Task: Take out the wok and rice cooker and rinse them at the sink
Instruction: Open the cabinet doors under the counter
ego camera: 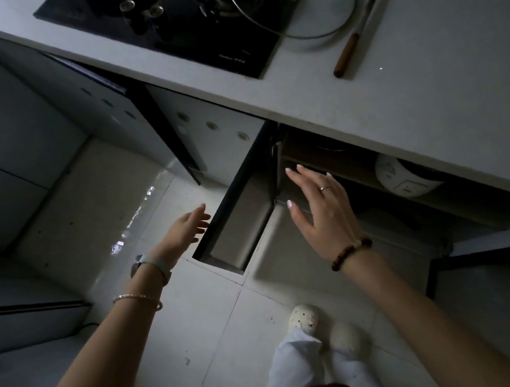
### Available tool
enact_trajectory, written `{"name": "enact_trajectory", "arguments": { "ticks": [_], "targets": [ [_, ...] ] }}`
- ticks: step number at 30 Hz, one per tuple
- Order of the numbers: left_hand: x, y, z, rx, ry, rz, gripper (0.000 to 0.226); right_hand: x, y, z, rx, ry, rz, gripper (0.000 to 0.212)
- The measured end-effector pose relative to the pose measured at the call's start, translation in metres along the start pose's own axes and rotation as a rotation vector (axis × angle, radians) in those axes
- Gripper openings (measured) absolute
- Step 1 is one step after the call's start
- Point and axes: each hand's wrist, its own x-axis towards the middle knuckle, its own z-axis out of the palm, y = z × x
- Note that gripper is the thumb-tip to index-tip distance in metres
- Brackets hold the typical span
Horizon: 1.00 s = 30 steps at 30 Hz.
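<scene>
Reaching toward open cabinet under tabletop, left hand (185,230) and right hand (321,212) both released, empty. Rice cooker (405,180) on shelf, far right; wok unclear. Next: grab cooker.

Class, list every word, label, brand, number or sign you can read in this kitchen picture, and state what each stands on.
None can be read for certain.
Hob: a pale brand mark near its front right corner, too small and blurred to read.
Rice cooker in the open cabinet: markings on its white lid and panel, too blurred to read.
Watch on the left wrist: no legible figures.
</scene>
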Motion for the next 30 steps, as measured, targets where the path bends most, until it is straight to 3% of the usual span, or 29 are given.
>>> {"name": "enact_trajectory", "arguments": {
  "ticks": [4,8,10,19,30],
  "targets": [
    [-0.021,0.019,0.028,0.478,0.269,0.395,0.048,-0.013,0.018,-0.017,0.028,0.031,0.087,0.050],
    [-0.040,0.045,0.070,0.655,0.387,0.753,0.058,-0.036,0.047,-0.038,0.043,0.115,0.161,0.050],
    [-0.041,0.054,0.092,0.692,0.400,0.845,0.061,-0.050,0.067,-0.051,0.039,0.150,0.208,0.048],
    [0.002,0.062,0.214,0.653,0.345,0.975,0.057,-0.116,0.182,-0.078,-0.036,0.377,0.350,0.049],
    [0.136,0.045,0.336,0.501,0.301,1.045,0.048,-0.132,0.323,0.004,-0.017,0.524,0.412,0.050]
  ]
}}
